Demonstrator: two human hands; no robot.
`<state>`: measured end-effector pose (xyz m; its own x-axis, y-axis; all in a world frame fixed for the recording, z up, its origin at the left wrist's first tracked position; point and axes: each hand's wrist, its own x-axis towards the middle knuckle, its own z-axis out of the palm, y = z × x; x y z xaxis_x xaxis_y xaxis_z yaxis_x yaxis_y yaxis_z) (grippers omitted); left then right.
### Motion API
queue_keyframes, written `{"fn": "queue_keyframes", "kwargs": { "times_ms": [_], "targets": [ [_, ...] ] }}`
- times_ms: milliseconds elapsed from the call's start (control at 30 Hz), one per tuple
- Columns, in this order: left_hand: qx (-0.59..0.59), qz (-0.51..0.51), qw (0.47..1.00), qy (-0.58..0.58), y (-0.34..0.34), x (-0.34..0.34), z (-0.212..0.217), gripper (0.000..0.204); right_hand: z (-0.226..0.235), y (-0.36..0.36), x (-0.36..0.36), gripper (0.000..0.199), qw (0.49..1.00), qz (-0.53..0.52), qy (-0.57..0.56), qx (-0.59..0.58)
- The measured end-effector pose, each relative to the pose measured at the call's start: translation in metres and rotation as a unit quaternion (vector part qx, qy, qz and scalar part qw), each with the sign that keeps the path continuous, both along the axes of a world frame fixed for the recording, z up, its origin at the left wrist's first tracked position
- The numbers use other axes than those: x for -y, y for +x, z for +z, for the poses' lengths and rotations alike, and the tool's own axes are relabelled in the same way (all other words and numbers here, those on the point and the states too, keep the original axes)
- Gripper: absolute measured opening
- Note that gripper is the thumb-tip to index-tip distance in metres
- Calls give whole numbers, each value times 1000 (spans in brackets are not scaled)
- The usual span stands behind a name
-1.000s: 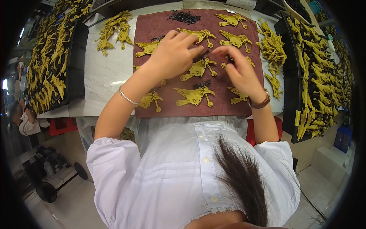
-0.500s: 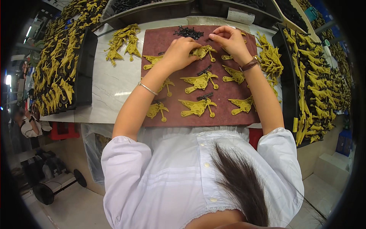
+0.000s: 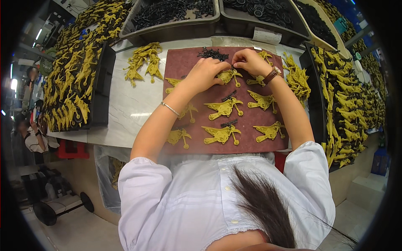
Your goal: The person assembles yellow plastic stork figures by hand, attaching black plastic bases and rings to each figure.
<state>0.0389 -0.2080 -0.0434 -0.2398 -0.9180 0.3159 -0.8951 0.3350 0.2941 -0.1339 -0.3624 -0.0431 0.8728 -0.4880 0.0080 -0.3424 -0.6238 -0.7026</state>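
Observation:
My left hand [image 3: 207, 74] is closed over the back end of a yellow plastic part [image 3: 230, 77], steadying it on the reddish-brown mat [image 3: 248, 140]. At that part's upper edge, the thumb and forefinger of my right hand [image 3: 252, 62] are pinched together on a small black piece, mostly hidden by the fingertips. Just beyond my hands lies a pile of small black plastic pieces [image 3: 212, 53]. Similar yellow parts, such as one in the middle [image 3: 224, 108], lie in rows on the mat, several with a black bar [image 3: 229, 123] along the top edge.
Loose yellow parts lie left [image 3: 143, 60] and right [image 3: 296, 75] of the mat. Black crates of yellow parts flank the table, left [image 3: 99, 90] and right [image 3: 315, 90]. Grey bins [image 3: 176, 31] of black pieces and wheels [image 3: 257, 10] stand behind. A person [image 3: 35, 140] is at far left.
My right hand has come down from beside the black pile to the yellow part under my left hand. My left hand stays at that part; the whole view has shifted slightly.

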Motion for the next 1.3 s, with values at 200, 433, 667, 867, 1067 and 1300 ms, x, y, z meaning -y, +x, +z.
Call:
{"fn": "queue_keyframes", "kwargs": {
  "times_ms": [200, 433, 667, 867, 1067, 1300],
  "targets": [
    [48, -23, 997, 48, 6, 6, -4, 56, 11, 0, 0, 11, 997, 50, -58, -5],
    [-2, -29, 999, 39, 8, 11, -11, 48, 22, 3, -8, 12, 994, 66, -89, -22],
    [125, -43, 989, 62, 7, 18, 0, 49, 15, 12, -2, 20, 980, 100, -171, -20],
    [142, -35, 981, 125, 9, 19, 7, 41, 14, 12, -3, 16, 983, 81, -160, -39],
    [94, -45, 993, 51, 8, 6, 17, 47, 30, -7, -24, 17, 990, 30, -133, 40],
    [-41, 231, 946, -225, 169, 64, 75, 19, 85, -73, -83, 20, 981, -122, -71, 136]
  ]
}}
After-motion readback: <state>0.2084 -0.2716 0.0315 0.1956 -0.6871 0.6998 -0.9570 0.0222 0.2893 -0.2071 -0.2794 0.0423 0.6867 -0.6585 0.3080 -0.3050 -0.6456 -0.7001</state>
